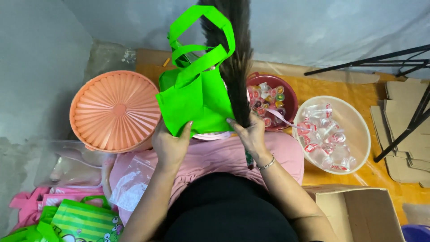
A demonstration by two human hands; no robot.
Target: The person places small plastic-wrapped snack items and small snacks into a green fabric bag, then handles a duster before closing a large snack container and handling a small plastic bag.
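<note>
Left hand point(170, 141) and right hand point(251, 134) raised forward, fingers gripping.

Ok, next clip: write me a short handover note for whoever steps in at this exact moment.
Left hand grips the bright green tote bag at its lower left edge. Right hand holds its lower right edge.
The bag is upright over the lap, handles up.
Behind it: red bowl of small jelly cups; clear bowl of wrapped pieces to the right; ribbed orange lid to the left.
Whether the bag holds anything can't be seen.
</note>
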